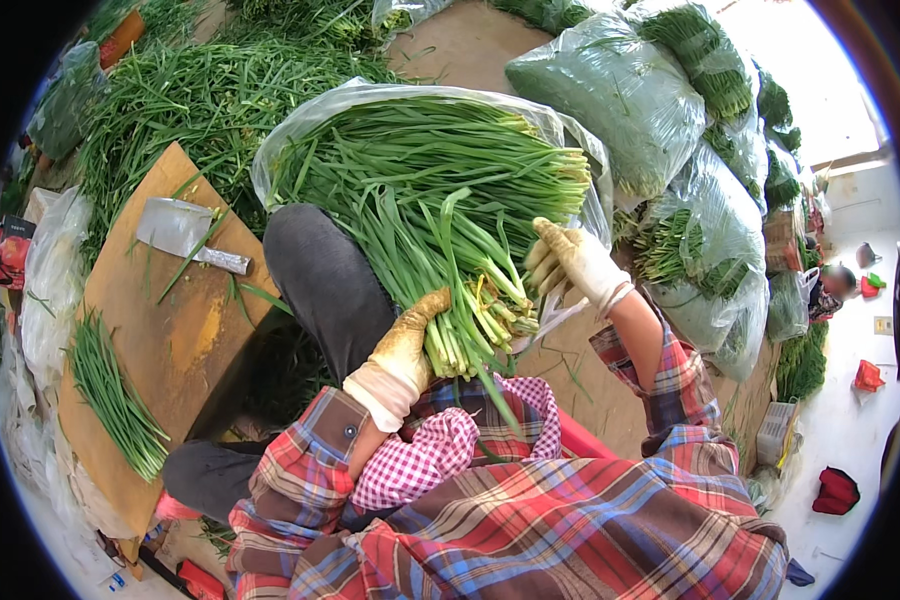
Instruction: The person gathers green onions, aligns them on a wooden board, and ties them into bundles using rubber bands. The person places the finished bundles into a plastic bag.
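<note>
My left hand (409,330), in a stained whitish glove, grips a bunch of garlic chives (450,330) near its pale stem ends. Some stem ends are uneven, with yellowed bits among them. My right hand (574,259), also gloved, is raised just right of those ends, index finger extended and the others loosely curled. Nothing shows in it, though its palm side is partly hidden. Beyond both hands, a large pile of chives (450,150) lies in an open clear plastic bag (360,94), stems pointing right. The held bunch's leaves overlap this pile.
Left of my knee (322,277), a wooden board (150,315) carries a cleaver (176,229) and a small chive bunch (116,397). Loose chives (217,90) are heaped behind it. Filled plastic bags (607,97) are stacked at right, with a person (832,289) farther off.
</note>
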A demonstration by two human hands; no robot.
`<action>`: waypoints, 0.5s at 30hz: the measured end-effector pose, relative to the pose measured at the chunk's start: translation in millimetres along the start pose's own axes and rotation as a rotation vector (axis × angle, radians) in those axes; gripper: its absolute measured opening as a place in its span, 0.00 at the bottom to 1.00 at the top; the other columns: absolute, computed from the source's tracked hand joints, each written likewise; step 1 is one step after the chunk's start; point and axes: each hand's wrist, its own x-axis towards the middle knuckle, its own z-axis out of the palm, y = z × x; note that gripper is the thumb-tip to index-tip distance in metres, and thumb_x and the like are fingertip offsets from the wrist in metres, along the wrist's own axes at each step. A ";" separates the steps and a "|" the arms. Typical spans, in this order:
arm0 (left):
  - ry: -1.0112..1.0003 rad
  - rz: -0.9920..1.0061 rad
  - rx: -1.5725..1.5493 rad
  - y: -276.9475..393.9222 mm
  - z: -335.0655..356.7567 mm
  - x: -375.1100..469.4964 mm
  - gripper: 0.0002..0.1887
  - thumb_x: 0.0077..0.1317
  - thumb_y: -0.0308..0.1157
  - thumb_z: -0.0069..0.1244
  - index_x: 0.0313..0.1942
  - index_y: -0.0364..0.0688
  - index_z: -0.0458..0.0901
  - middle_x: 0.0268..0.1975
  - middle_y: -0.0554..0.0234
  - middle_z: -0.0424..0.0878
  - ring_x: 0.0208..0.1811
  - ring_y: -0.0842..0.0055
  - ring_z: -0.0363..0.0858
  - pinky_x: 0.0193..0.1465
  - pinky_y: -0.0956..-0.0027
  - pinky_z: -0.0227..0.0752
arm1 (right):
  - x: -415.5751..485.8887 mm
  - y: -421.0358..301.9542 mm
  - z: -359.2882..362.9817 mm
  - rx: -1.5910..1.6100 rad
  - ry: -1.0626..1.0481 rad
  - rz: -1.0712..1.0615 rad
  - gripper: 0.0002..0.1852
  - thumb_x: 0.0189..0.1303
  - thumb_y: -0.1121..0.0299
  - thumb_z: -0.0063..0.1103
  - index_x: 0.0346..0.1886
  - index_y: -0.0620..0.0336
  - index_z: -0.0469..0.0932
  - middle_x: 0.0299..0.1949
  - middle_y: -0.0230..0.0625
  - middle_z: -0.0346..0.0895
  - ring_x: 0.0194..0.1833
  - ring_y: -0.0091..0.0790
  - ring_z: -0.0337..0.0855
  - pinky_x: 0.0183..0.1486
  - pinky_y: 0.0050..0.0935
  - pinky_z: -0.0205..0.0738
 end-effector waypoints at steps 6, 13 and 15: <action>0.092 -0.008 -0.023 -2.9 16.5 5.4 0.16 0.68 0.35 0.50 0.54 0.39 0.76 0.48 0.53 0.83 0.46 0.60 0.84 0.49 0.50 0.81 | -36.2 -17.9 54.8 -0.253 -0.182 -0.220 0.40 0.68 0.35 0.35 0.49 0.71 0.73 0.27 0.49 0.79 0.35 0.41 0.84 0.39 0.35 0.75; -0.128 0.148 -0.011 11.5 74.9 -38.9 0.23 0.70 0.40 0.50 0.60 0.39 0.71 0.54 0.51 0.80 0.52 0.60 0.81 0.54 0.52 0.79 | -83.5 -106.5 9.9 -0.393 -0.212 -0.457 0.29 0.72 0.44 0.39 0.39 0.65 0.75 0.25 0.49 0.78 0.31 0.49 0.83 0.35 0.38 0.75; -0.142 0.213 -0.016 15.0 96.9 -58.6 0.23 0.70 0.39 0.50 0.61 0.38 0.70 0.54 0.51 0.80 0.52 0.61 0.81 0.55 0.54 0.79 | -98.6 -131.2 -3.4 -0.498 -0.189 -0.502 0.29 0.72 0.45 0.39 0.37 0.64 0.76 0.23 0.48 0.77 0.30 0.49 0.82 0.35 0.39 0.74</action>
